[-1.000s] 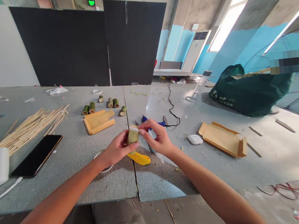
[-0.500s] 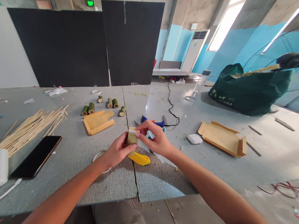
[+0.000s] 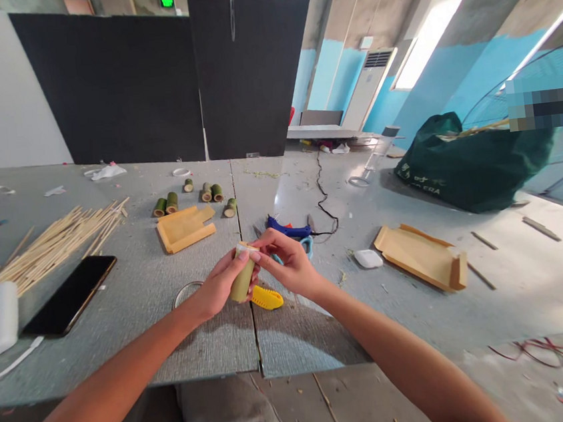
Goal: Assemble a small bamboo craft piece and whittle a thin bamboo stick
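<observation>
My left hand is wrapped round a pale green bamboo tube, which it holds tilted above the table. A white strip that looks like tape lies at the tube's upper rim. The thumb and fingers of my right hand are pinched on this strip, against the rim. Just under the hands lies a yellow utility knife. Behind my right hand are a blue glue gun and light-blue-handled scissors, partly covered. A clear ring, perhaps a tape roll, is partly hidden by my left wrist.
Several short bamboo pieces stand or lie beyond a cardboard tray. Leftward are thin sticks and a phone. Rightward are a white case, another cardboard tray and a green bag. A black cord crosses the tabletop.
The bamboo tube has been tilted, its lower end swinging left and more of its side showing. My left thumb has moved up to the strip at the rim. My right hand stays pinched there.
</observation>
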Tool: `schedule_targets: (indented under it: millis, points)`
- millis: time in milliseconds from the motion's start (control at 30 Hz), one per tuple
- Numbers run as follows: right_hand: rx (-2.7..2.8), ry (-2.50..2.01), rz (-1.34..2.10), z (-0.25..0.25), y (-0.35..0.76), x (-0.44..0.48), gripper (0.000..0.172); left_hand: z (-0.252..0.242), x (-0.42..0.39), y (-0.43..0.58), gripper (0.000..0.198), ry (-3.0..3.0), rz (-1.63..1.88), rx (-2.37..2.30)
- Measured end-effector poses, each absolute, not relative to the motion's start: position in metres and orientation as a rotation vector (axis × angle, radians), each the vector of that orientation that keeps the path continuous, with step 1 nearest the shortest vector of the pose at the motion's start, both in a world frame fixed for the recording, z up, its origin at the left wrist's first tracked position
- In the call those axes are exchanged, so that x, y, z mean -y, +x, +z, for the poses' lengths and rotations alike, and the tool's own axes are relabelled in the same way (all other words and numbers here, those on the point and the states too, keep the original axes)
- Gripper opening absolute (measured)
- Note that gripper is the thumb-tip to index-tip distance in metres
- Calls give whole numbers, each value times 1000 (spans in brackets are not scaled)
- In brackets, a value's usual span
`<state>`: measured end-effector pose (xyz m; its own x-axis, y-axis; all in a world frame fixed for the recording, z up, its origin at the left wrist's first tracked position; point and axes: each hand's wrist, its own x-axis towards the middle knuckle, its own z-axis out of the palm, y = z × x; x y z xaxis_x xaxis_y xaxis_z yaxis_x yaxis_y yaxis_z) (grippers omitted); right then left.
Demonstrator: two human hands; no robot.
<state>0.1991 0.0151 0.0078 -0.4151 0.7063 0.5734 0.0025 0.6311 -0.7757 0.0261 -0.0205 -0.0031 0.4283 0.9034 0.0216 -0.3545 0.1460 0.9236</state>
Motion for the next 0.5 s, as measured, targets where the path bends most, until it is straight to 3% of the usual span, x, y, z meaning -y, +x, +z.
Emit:
schedule_targets:
  millis: [233, 500]
  points:
    - [1885, -511, 824, 9, 202, -17, 20, -5, 17, 20, 51, 962, 938, -403]
    - [1863, -482, 631, 12, 194, -8, 15, -1, 21, 23, 39, 984, 886, -484]
